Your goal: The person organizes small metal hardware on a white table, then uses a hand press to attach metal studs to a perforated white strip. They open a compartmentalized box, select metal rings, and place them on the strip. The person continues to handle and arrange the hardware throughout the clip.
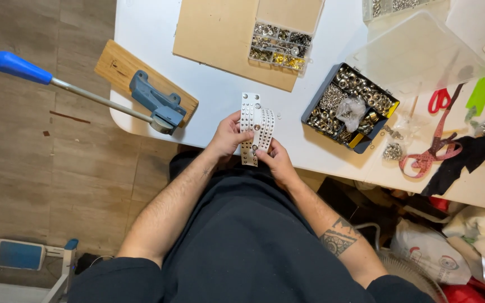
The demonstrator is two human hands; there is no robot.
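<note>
Head view: left hand (227, 137) and right hand (276, 163) both pinch white studded strips (255, 126) beside a dark rectangular eyelet box (350, 106).

Bright, even overhead light, sharp focus (mild wide-angle bending at the edges), soft shadows, little glare.

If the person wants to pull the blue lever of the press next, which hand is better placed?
The left hand. The press and its blue handle lie on that side, while the right hand could keep holding the white studded strips.
</note>
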